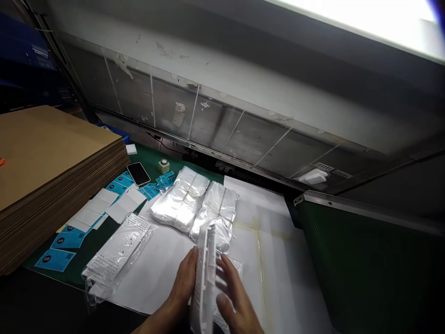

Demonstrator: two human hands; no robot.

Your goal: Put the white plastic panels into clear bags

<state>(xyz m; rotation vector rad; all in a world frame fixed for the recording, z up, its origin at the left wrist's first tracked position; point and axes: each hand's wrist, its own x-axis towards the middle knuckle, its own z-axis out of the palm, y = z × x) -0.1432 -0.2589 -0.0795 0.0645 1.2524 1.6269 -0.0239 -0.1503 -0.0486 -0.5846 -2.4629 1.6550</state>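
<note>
Closest to the lens, a white perforated plastic tray (205, 278) stands on edge, long axis pointing away, pressed by the left hand (183, 283), with the right hand (236, 297) spread wide just beside it.

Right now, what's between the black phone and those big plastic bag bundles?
In the head view, small blue printed cards lie between the black smartphone and the bundled clear plastic bags.

Two hands (182, 283) (236, 297), two plastic-bag bundles (181, 199) (215, 208), one smartphone (138, 174)
</note>
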